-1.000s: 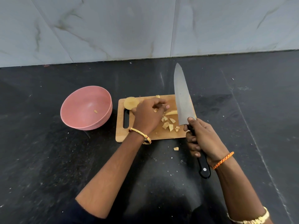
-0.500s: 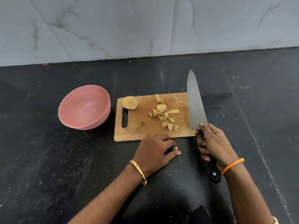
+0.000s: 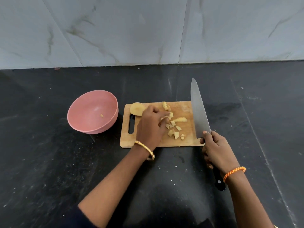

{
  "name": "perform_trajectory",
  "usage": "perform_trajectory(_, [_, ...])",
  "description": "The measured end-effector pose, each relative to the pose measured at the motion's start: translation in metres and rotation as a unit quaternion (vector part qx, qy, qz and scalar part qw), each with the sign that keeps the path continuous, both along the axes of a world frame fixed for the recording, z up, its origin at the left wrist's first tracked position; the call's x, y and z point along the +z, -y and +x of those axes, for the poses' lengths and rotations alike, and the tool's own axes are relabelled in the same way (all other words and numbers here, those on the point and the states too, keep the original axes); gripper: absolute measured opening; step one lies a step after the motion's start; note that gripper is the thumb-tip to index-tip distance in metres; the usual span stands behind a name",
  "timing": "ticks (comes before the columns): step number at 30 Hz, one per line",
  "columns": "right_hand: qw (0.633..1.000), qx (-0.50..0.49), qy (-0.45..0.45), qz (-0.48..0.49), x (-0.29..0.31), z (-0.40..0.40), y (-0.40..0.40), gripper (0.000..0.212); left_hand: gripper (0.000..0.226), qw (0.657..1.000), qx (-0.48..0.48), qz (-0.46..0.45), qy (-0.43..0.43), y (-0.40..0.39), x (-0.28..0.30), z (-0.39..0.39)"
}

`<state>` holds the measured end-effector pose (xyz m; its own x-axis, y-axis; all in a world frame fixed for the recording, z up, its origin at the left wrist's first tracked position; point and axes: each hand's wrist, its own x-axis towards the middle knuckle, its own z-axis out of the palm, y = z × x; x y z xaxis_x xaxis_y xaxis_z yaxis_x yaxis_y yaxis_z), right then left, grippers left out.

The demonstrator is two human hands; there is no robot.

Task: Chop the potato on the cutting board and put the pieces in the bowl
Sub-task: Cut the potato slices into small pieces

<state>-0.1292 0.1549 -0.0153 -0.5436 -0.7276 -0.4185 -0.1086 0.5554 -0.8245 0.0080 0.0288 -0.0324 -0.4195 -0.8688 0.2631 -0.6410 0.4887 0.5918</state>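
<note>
A wooden cutting board [image 3: 185,108] lies on the black counter. An uncut potato half [image 3: 136,109] sits at its far left corner, and several chopped potato pieces [image 3: 176,129] are scattered in the middle. My left hand [image 3: 150,125] rests over the board, its fingertips pinched on pale pieces at the left of the pile. My right hand [image 3: 217,148] grips the black handle of a large knife [image 3: 197,109]; the blade points away along the board's right edge. The pink bowl [image 3: 92,129] stands left of the board with one small piece [image 3: 101,115] inside.
The black stone counter [image 3: 49,162] is speckled with crumbs and runs back to a grey marble wall [image 3: 148,30]. The bowl almost touches the board's left edge.
My left hand went from the board to the counter in front of it, where a stray piece lay, and is back on the pile. That piece is gone from the counter. The knife shifted right.
</note>
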Motion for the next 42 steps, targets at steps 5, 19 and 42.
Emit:
perform_trajectory(5, [0.989, 0.034, -0.143, 0.027, -0.002, -0.006, 0.008, 0.034, 0.033, 0.999, -0.029, 0.015, 0.009, 0.041, 0.001, -0.024])
perform_trajectory(19, [0.982, 0.056, -0.165, 0.079, -0.002, 0.009, -0.009, 0.030, 0.027, 0.991, -0.092, 0.064, 0.080, 0.027, -0.010, -0.022])
perform_trajectory(42, [0.988, 0.054, -0.147, 0.012, -0.001, 0.027, -0.013, 0.031, 0.018, 0.993, -0.033, 0.068, 0.092, 0.028, 0.007, -0.032])
